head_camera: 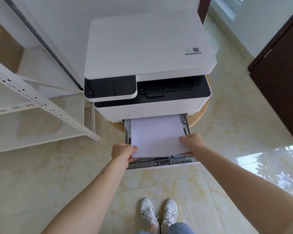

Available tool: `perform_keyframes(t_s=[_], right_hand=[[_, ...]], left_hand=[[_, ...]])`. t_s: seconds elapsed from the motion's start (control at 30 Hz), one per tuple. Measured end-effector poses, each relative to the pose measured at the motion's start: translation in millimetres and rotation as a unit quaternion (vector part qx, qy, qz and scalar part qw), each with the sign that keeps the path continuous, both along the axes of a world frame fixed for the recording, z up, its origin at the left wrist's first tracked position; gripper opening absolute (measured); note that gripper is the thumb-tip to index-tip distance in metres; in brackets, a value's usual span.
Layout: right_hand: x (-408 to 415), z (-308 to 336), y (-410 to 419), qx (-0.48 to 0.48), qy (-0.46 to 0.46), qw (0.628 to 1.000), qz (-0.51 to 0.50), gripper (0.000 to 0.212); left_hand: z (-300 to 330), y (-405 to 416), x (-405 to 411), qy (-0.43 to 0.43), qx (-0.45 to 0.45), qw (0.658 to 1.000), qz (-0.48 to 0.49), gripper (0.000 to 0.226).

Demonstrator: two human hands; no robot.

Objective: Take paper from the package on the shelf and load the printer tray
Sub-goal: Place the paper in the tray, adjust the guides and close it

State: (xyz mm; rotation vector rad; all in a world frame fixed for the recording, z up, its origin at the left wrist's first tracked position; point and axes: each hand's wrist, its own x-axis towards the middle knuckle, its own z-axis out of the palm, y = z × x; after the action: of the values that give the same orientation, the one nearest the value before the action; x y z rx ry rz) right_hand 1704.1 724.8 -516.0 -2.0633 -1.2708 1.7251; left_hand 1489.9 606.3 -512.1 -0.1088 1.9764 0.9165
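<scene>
A white and black printer stands on a round wooden stand. Its paper tray is pulled out at the bottom front. A stack of white paper lies over the tray, its far end inside the printer and its near end slightly raised. My left hand pinches the stack's near left corner. Holding the near right corner is my right hand, fingers on top of the sheets. The paper package is not in view.
A white metal shelf rack with numbered labels stands to the left, close to the printer. A dark brown door is at the right. The floor is glossy beige tile. My white shoes are just below the tray.
</scene>
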Motion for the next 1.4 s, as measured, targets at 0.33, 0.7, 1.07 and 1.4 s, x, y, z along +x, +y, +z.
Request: perform_keyframes(t_s=[0.33,0.7,1.07,1.4], right_hand=[[12,-9,-14,0.024,-0.08,0.996,0.029,0.014],[13,-10,-19,0.045,-0.086,0.995,0.007,0.011],[12,-9,-27,0.09,-0.134,0.984,0.069,0.019],[8,-9,-33,0.152,-0.197,0.963,0.1,0.021]], left_hand=[[-8,-11,10,0.111,0.013,0.991,-0.072,0.02],[3,-20,33,0.418,-0.036,0.844,-0.334,0.014],[-17,-24,63,0.373,0.092,0.714,-0.586,0.051],[-18,-31,70,0.428,0.098,0.685,-0.582,0.035]])
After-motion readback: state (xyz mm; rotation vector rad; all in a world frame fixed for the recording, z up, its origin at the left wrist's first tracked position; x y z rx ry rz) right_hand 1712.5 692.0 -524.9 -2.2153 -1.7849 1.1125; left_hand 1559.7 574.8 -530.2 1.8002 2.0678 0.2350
